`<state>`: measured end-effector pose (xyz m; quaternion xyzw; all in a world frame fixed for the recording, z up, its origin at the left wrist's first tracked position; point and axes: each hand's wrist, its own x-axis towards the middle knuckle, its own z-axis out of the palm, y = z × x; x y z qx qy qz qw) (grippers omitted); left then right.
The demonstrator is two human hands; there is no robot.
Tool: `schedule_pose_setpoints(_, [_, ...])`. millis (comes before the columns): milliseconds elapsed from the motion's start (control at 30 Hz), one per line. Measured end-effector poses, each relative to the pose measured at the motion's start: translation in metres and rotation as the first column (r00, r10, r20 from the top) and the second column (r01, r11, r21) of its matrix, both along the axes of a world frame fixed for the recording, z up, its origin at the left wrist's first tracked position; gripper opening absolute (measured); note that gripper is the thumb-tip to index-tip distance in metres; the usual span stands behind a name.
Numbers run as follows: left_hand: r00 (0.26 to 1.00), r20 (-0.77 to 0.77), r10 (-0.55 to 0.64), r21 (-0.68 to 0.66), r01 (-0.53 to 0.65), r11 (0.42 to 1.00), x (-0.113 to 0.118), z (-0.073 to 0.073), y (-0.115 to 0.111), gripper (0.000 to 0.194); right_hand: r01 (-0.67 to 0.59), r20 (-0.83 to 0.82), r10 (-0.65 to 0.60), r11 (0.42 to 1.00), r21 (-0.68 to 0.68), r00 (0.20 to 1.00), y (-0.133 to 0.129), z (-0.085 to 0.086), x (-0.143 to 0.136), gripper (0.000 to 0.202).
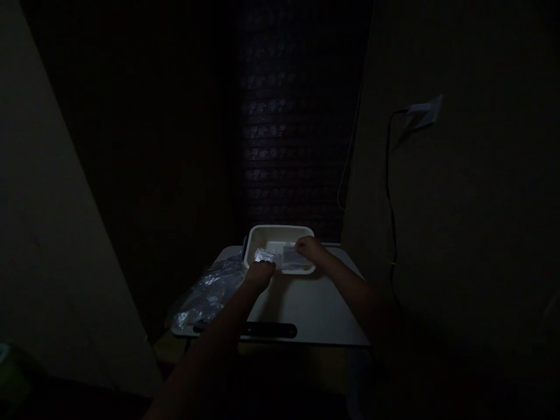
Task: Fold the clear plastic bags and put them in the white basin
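Plastic bags (212,289): lay in a loose, glossy heap over the left side of the white tabletop (315,309).
Left arm: reached up and inward from the bottom edge, passing over the dark strip (271,330) along the near edge.
Left hand (261,274): back upward, fingers curled, at the near rim of the basin; too dark to tell whether it gripped anything.
Crumpled clear plastic (265,255): showed in the basin just beyond the left knuckles.
White basin (280,228): stood at the far side of the tabletop.
Clear flat piece (289,256): within the basin's outline, between the hands.
Right hand (308,248): fingers pinched narrow on the clear flat piece, forearm slanting in from lower right.
Black cord (388,169): hung from the wall outlet (426,112), far right.
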<state>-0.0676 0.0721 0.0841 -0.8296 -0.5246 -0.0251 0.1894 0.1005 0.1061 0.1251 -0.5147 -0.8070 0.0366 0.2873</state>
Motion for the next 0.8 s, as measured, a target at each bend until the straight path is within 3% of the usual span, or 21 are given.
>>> schedule_pose_setpoints(167, [0.998, 0.006, -0.056, -0.002, 0.056, 0.998, 0.000, -0.006, -0.002, 0.019, 0.026, 0.093, -0.022, 0.999, -0.039, 0.995, 0.012, -0.016, -0.012, 0.018])
schedule_pose_setpoints(433, [0.999, 0.002, -0.052, -0.057, 0.052, 0.997, -0.002, -0.005, -0.005, 0.019, 0.108, 0.071, -0.104, 0.993, -0.051, 0.992, 0.023, -0.038, -0.011, 0.024])
schedule_pose_setpoints(567, [0.998, 0.015, -0.060, -0.056, 0.060, 0.997, -0.004, -0.005, -0.004, 0.020, 0.154, 0.024, -0.154, 0.988, -0.011, 0.988, 0.024, -0.032, -0.007, 0.031])
schedule_pose_setpoints(700, [0.999, 0.039, -0.027, -0.034, 0.028, 0.999, -0.004, -0.003, -0.002, 0.020, 0.146, -0.048, -0.144, 0.989, 0.036, 0.988, 0.018, -0.021, -0.007, 0.026])
schedule_pose_setpoints(800, [0.998, 0.062, -0.012, -0.019, 0.014, 1.000, -0.002, -0.001, 0.001, 0.020, 0.110, -0.031, -0.110, 0.994, -0.001, 0.993, 0.012, -0.020, -0.007, 0.024])
